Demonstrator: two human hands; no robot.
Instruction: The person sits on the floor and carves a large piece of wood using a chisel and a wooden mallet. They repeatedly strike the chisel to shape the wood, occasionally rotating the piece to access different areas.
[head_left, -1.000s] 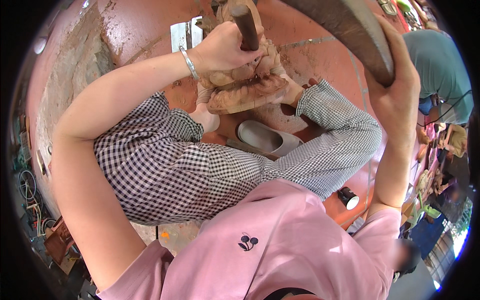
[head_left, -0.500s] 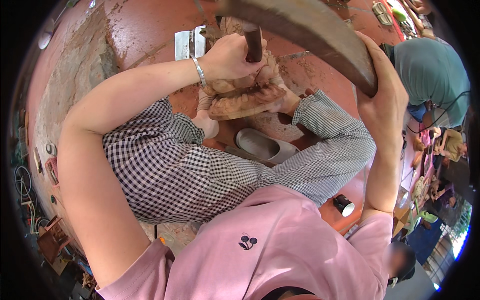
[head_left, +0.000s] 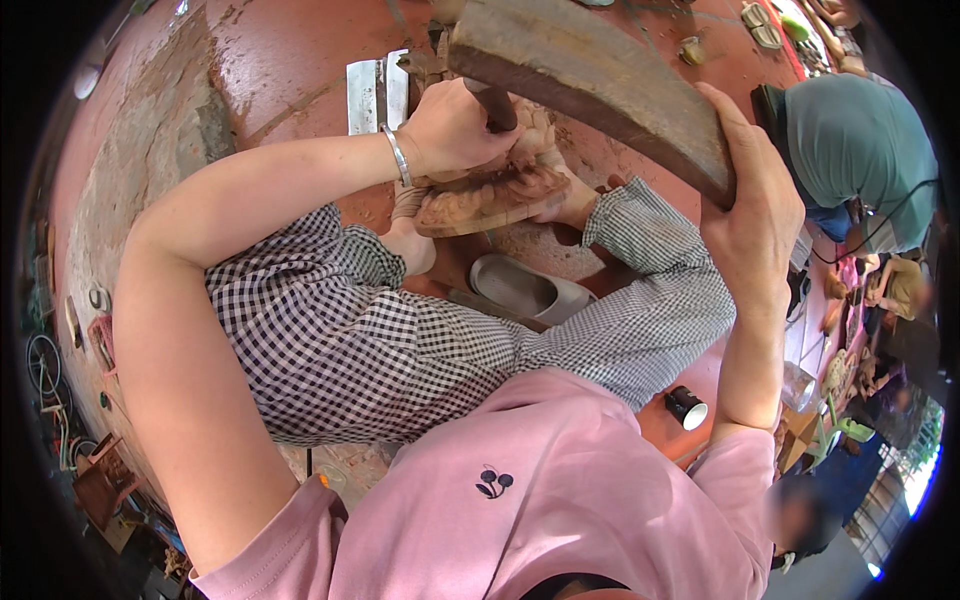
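Note:
My left hand [head_left: 455, 128] is closed around a chisel [head_left: 491, 104], of which only the dark, round handle shows; its blade is hidden behind the hand. Under that hand lies a carved piece of reddish-brown wood [head_left: 490, 205] with a flat, rounded base, braced between my bare feet. My right hand [head_left: 755, 190] grips one end of a long, thick wooden mallet [head_left: 595, 85]. The mallet's other end overlaps the top of the chisel handle; whether they touch, I cannot tell.
A grey slipper [head_left: 525, 288] lies on the red tiled floor between my legs. Beyond my left wrist is a white, open-book-shaped thing [head_left: 378, 92]. A black cup [head_left: 686, 408] lies beside my right knee. A person in a green top [head_left: 860, 150] crouches at the right.
The mallet has come down, and its far end is now over the chisel handle. My right hand has shifted slightly left and down. My left hand has barely moved.

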